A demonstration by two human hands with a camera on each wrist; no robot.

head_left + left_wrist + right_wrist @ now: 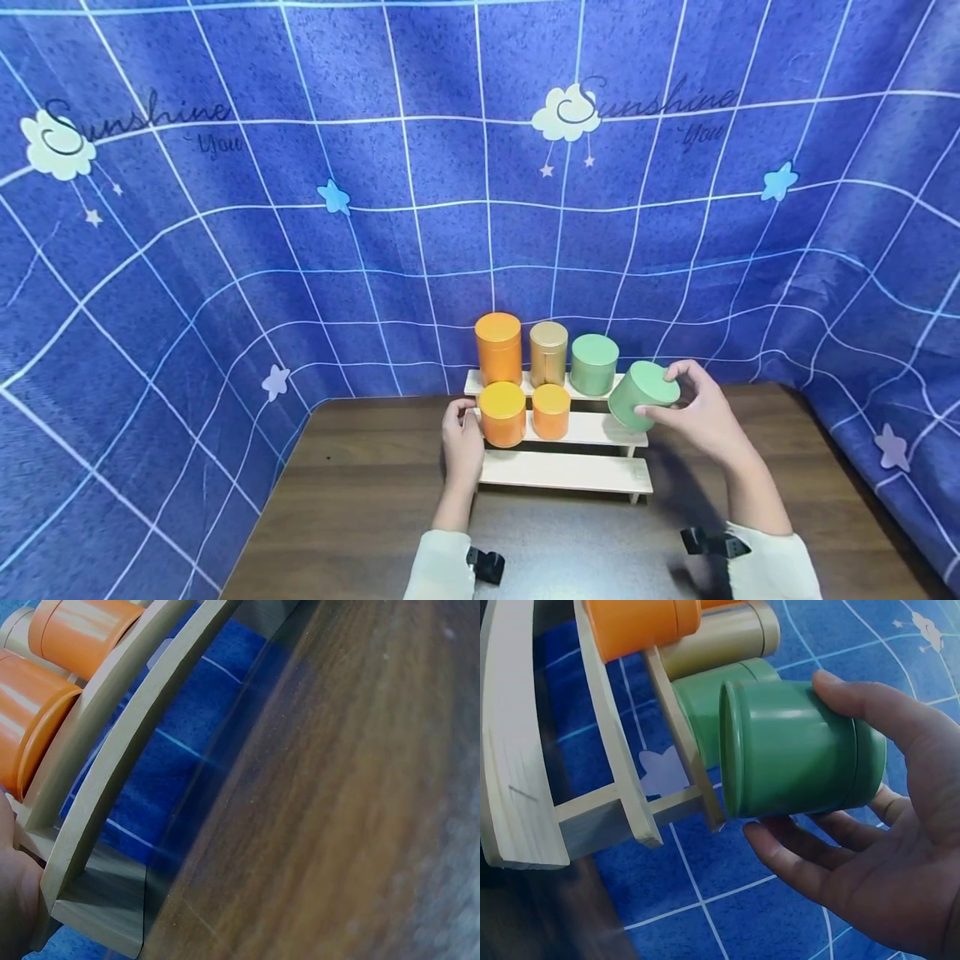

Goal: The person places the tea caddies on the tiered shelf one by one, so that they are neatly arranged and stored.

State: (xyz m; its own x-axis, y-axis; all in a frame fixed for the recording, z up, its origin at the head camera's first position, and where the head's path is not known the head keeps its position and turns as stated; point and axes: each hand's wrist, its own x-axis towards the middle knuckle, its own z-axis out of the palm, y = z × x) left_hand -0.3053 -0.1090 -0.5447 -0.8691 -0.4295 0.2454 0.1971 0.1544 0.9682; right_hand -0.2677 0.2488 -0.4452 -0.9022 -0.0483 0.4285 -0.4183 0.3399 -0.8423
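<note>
A pale wooden three-step stand (566, 472) stands on the table. My right hand (708, 417) grips a green canister (641, 398), tilted, by the right end of the middle step. In the right wrist view, the thumb lies on one side of this canister (802, 746) and the fingers on the other. At the stand's left end, my left hand (463, 446) holds the frame; its fingertips are partly hidden. A large orange canister (503, 417) and a smaller orange canister (551, 412) sit on the middle step.
On the top step stand a tall orange canister (498, 350), a gold canister (548, 354) and another green canister (594, 365). Behind the brown wooden table (360, 483) hangs a blue gridded cloth (442, 167), which also runs along both sides.
</note>
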